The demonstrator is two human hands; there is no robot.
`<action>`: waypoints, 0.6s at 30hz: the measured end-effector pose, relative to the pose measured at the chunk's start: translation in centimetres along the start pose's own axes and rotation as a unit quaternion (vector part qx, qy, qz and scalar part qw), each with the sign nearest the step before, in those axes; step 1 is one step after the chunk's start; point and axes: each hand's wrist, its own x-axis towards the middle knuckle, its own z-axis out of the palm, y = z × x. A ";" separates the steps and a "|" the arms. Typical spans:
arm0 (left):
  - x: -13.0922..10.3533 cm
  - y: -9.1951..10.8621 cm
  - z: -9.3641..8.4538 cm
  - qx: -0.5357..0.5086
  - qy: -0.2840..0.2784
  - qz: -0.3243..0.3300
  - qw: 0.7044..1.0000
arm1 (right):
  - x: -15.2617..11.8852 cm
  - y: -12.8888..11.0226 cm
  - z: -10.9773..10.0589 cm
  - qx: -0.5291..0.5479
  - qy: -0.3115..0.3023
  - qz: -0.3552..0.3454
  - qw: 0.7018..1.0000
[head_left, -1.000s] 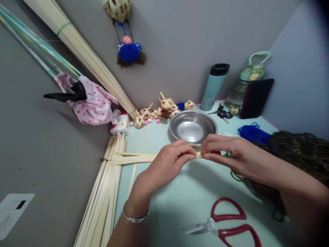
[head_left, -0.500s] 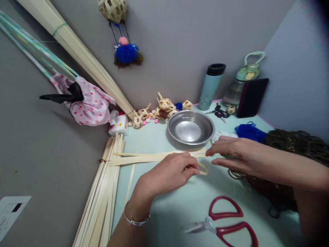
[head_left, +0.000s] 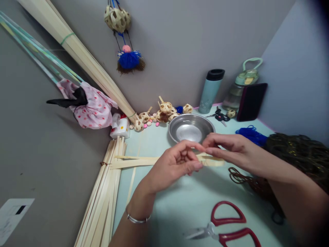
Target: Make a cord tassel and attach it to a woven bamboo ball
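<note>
My left hand is raised over the pale flat strips, its index finger stretched to the fingertips of my right hand. Its other fingers are curled in beside the thumb. Thumb and index of the right hand are pinched together. Whatever thin piece the fingers hold is hidden between them. Behind and below both hands the strips' right end shows. Just beyond stands a steel bowl. Red-handled scissors lie with blades apart nearer to me.
A tied bundle of strips lies along the left edge. Small woven balls sit at the wall. A blue tumbler, a clear bottle and a phone stand behind. Blue yarn and dark yarn lie right.
The small strip loop that showed at my left fingertips is out of sight. My hands have come together, the left index stretching out and the right fingers closing. The view has tilted slightly.
</note>
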 end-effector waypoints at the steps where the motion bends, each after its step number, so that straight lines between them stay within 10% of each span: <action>1: 0.1 -0.2 -0.1 -0.035 0.007 -0.002 0.999 | 0.0 0.1 0.0 0.015 0.018 0.011 1.000; 10: 1.9 -2.5 -0.6 -0.259 0.181 0.017 0.949 | -0.2 0.1 1.0 0.018 0.114 -0.068 0.991; 18: 2.4 -3.4 0.6 -0.291 0.201 0.003 0.935 | 0.7 0.5 2.7 -0.300 0.168 -0.211 0.915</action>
